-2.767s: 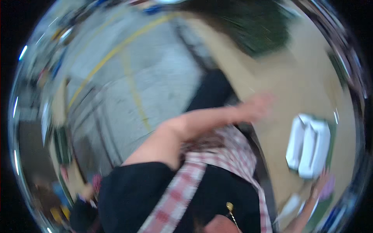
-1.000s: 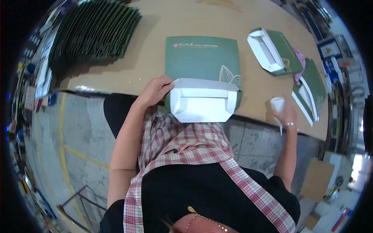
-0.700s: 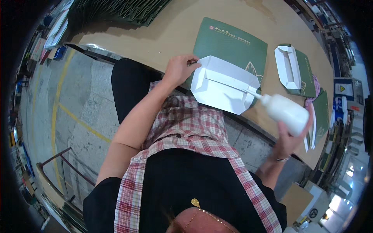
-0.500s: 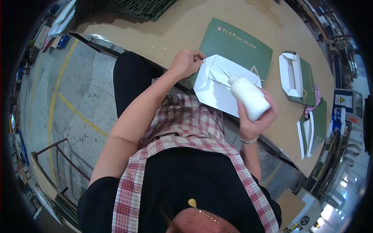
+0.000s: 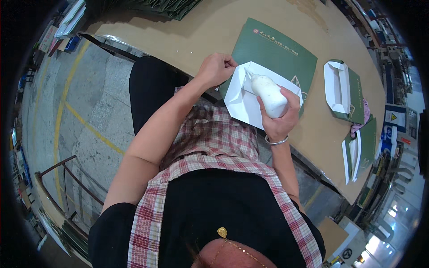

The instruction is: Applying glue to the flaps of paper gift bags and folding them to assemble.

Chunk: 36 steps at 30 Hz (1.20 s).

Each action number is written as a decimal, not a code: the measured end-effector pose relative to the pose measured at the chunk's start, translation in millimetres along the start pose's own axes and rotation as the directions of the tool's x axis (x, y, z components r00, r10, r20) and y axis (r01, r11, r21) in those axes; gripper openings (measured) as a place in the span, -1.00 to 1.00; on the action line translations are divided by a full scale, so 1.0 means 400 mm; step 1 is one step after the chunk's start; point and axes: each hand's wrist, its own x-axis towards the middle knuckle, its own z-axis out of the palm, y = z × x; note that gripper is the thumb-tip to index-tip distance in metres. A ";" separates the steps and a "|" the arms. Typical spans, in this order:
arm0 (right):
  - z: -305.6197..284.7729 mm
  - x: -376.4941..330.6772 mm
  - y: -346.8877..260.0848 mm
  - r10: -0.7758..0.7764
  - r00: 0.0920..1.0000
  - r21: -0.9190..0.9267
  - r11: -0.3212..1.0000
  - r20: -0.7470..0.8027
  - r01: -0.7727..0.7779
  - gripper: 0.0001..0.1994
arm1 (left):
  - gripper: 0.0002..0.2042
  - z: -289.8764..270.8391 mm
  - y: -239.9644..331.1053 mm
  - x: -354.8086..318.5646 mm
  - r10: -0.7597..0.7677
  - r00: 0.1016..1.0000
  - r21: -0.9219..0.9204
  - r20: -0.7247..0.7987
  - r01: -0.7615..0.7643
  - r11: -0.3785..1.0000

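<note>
A green paper bag lies flat on the table, its white bottom folded open toward me. My right hand is wrapped round a white squeeze bottle with a pointed nozzle. The bottle is tilted over the white bottom, its tip down near the left-hand folds; whether the tip touches the paper I cannot tell. With fingers pinched together, my left hand holds the bag at the left corner of the opened bottom.
At the right lie another green bag with its white bottom opened and a partly folded one, a pink cloth between them. Several dark green bags are piled at the far left. The table's near edge runs past my waist.
My right hand has moved left with the bottle, bringing its nozzle down toward the folds at the left of the white bottom. The left hand has stayed nearly in place.
</note>
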 end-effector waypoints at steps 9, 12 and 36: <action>-0.002 0.009 -0.007 0.006 0.999 0.034 0.999 0.031 -0.007 -0.37 | -0.85 -0.004 0.002 -0.005 -0.011 1.000 -0.004 -0.008 0.011 1.000; -0.005 0.016 -0.002 0.004 1.000 -0.016 1.000 0.005 -0.004 -0.38 | -0.85 0.007 -0.011 -0.001 0.031 0.999 -0.038 -0.028 -0.032 0.999; -0.347 -0.107 -0.003 0.192 0.935 -0.284 0.917 -0.299 -0.279 -0.33 | -0.85 0.003 -0.020 -0.004 0.055 0.998 0.011 -0.035 -0.054 0.998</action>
